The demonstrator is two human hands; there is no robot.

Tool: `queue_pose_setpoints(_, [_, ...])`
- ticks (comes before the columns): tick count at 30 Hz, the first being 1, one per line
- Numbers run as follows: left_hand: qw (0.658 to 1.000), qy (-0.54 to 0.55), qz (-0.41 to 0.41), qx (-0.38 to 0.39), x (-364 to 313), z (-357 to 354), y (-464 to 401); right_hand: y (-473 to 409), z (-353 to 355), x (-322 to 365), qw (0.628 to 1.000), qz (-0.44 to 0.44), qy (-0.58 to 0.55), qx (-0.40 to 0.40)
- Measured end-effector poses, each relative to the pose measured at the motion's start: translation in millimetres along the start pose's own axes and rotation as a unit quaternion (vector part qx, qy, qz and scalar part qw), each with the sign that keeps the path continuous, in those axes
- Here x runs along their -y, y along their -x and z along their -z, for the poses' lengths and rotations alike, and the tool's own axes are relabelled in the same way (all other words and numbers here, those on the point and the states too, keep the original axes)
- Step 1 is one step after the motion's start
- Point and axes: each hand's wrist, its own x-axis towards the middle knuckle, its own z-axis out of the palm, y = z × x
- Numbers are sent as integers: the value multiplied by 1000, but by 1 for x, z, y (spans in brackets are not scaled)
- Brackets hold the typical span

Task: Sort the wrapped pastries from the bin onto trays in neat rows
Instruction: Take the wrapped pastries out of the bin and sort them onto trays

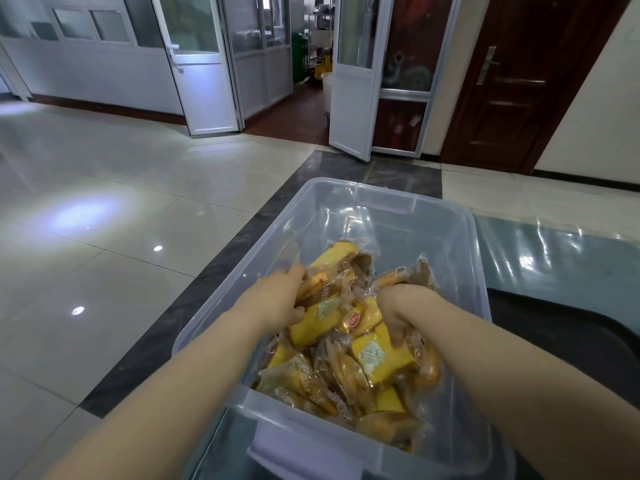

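Observation:
A clear plastic bin stands in front of me, holding several yellow wrapped pastries heaped in its near half. Both of my hands are down inside it. My left hand grips a bunch of wrapped pastries at the left of the heap. On the right of the heap my right hand curls around other wrappers, with its fingertips buried among them. The far half of the bin shows bare bottom.
A dark tray lies to the right of the bin on a surface covered with shiny plastic sheet. Tiled floor spreads to the left. Open white doors and a dark wooden door stand at the far side.

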Motion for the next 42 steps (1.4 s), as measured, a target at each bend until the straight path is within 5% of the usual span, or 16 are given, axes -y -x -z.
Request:
queue_pose_setpoints(15, [992,-74,15,103,-1,-4,-1,-5,-3,4,987,-17,-102,-120])
queue_pose_setpoints(24, [995,-33,41,-84,-19,12,11,37,-11,-19,915,27,-213,-342])
queue_pose_setpoints(29, [990,44,24,-133,-29,25,23,99,-21,-31,812,24,-344,-470])
queue_pose_setpoints(35, [956,206,-7,-206,-53,34,39,152,-45,-29,723,8,-437,-535])
queue_pose_setpoints(42, [896,396,-71,-190,-123,44,78,201,-88,-43,534,-19,-556,-637])
